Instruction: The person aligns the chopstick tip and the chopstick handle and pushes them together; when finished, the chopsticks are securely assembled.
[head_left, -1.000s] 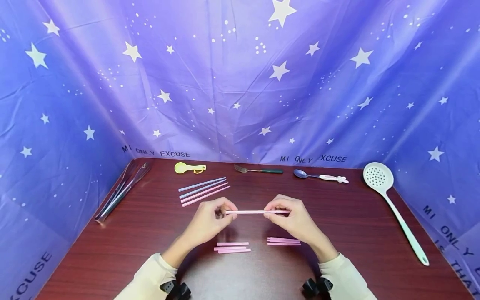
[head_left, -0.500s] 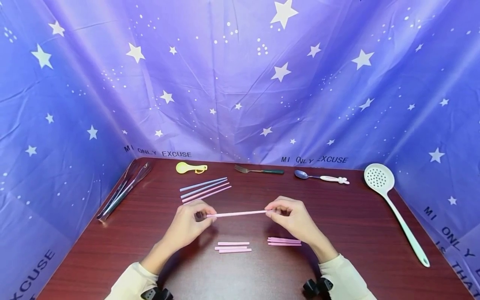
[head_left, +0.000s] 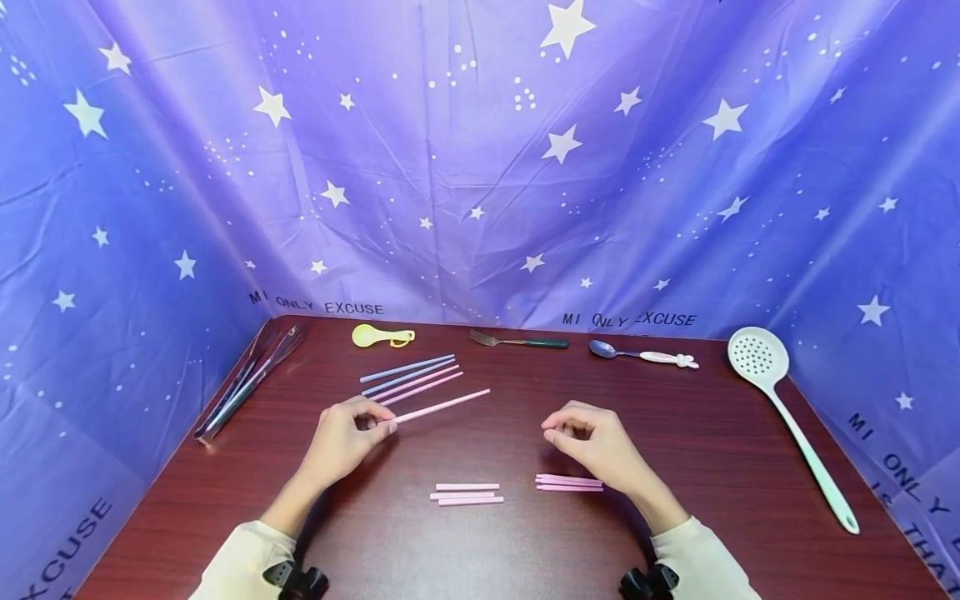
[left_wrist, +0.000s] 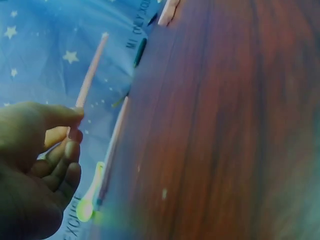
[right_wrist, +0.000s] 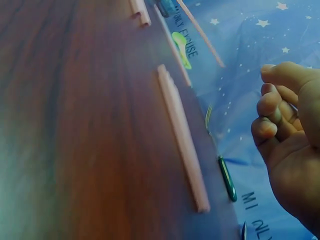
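Between thumb and fingertips my left hand pinches one end of a long pink straw. The straw slants up and away to the right, its far end free, and the left wrist view shows it raised off the table. Just beyond that hand lie two blue straws and some long pink straws, partly hidden by the hand. My right hand holds nothing; its fingers are loosely bent. Under it is a bundle of short pink straws. Another short pink group lies left of that bundle.
Along the back of the table lie a yellow measuring spoon, a fork and a spoon with a white handle. A whisk-like utensil is at left, a skimmer at right. Starry cloth surrounds the table.
Both hands held the pink straw level between them. My right hand has let go and shifted slightly right. My left hand has moved left with the straw, which now slants.
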